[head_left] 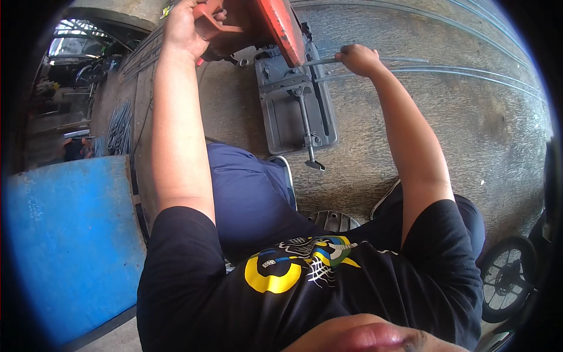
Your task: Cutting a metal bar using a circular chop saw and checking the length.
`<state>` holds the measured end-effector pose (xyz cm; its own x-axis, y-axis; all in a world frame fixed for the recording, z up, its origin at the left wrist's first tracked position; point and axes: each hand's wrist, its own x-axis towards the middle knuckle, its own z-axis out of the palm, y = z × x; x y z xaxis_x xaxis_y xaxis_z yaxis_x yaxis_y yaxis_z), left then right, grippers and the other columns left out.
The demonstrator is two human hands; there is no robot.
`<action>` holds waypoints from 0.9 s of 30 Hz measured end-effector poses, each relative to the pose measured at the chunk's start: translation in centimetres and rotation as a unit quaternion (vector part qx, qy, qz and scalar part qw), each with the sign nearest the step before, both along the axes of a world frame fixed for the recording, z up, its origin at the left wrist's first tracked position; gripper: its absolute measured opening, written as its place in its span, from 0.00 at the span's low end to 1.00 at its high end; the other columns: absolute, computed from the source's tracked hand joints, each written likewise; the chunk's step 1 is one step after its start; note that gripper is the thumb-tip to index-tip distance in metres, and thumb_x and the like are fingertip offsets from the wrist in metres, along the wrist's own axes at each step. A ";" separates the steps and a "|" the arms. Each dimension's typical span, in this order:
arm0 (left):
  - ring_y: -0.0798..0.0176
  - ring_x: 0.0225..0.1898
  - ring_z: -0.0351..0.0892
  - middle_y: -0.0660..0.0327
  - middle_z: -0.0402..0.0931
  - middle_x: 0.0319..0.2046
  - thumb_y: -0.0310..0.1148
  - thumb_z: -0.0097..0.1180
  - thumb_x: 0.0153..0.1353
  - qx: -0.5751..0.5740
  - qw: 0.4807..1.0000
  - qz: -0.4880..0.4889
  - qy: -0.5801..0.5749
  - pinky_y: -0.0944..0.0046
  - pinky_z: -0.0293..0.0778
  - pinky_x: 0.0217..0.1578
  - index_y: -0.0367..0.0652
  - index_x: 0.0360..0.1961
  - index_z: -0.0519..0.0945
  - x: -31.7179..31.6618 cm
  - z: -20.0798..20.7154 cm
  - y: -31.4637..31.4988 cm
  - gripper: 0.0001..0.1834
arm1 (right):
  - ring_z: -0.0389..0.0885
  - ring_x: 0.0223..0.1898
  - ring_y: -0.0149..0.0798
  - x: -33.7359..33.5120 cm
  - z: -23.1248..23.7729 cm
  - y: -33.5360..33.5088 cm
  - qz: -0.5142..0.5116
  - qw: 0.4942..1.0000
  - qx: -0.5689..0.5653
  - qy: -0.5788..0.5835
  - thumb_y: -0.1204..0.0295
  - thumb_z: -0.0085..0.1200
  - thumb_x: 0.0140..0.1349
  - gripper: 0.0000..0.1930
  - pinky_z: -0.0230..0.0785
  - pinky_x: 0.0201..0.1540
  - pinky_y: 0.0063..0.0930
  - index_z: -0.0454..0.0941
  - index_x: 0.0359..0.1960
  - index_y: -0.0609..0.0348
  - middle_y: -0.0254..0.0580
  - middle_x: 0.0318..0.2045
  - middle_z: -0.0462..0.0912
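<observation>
A cut-off saw stands on the floor ahead of me, its red blade guard (280, 29) lowered over the grey metal base (281, 114). My left hand (183, 29) is closed round the saw's orange-red handle (212, 24), at the upper left. Out to the right, my right hand (359, 60) grips a thin metal rod (404, 59). The rod runs left from that fist to the foot of the guard, at the saw's clamp. The clamp's screw (305, 117) lies along the base toward me. Where the blade meets the rod is hidden by the guard.
Long metal rods (469, 71) stretch over the floor to the right, with more at the upper right. A blue panel (76, 240) fills the lower left, and a bundle of rods (119, 129) lies beyond it. One spoked wheel (507, 278) is at the lower right.
</observation>
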<state>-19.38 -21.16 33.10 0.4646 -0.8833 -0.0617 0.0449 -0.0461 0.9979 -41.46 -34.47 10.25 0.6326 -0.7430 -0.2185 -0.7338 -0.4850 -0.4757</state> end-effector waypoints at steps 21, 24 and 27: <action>0.65 0.25 0.75 0.60 0.76 0.27 0.38 0.39 0.60 -0.010 0.999 -0.039 0.000 0.65 0.73 0.28 0.37 0.43 0.75 0.1 -0.8 -0.3 0.19 | 0.79 0.49 0.42 0.9 -0.6 0.3 0.011 0.998 -0.060 0.005 0.53 0.46 0.63 0.16 0.56 0.57 0.46 0.81 0.41 0.46 0.39 0.40 0.84; 0.65 0.25 0.74 0.60 0.76 0.27 0.38 0.39 0.60 -0.012 0.999 -0.036 -0.002 0.66 0.73 0.27 0.37 0.43 0.75 -0.6 -0.8 -0.5 0.19 | 0.79 0.48 0.42 0.7 -0.7 0.0 0.006 0.998 -0.056 -0.003 0.53 0.46 0.63 0.16 0.56 0.56 0.46 0.81 0.40 0.46 0.39 0.40 0.84; 0.65 0.25 0.74 0.60 0.76 0.27 0.38 0.39 0.60 -0.011 1.000 -0.021 -0.013 0.67 0.72 0.26 0.37 0.44 0.75 -0.6 -0.7 -0.3 0.19 | 0.79 0.48 0.42 0.8 -0.7 0.3 0.015 0.996 -0.083 0.005 0.53 0.46 0.63 0.16 0.56 0.55 0.45 0.81 0.40 0.46 0.39 0.39 0.84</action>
<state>-19.93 -21.50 32.42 0.4277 -0.9034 -0.0306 0.0175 -0.0255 0.9995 -40.66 -34.14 9.59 0.6540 -0.7498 -0.1010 -0.7219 -0.5785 -0.3798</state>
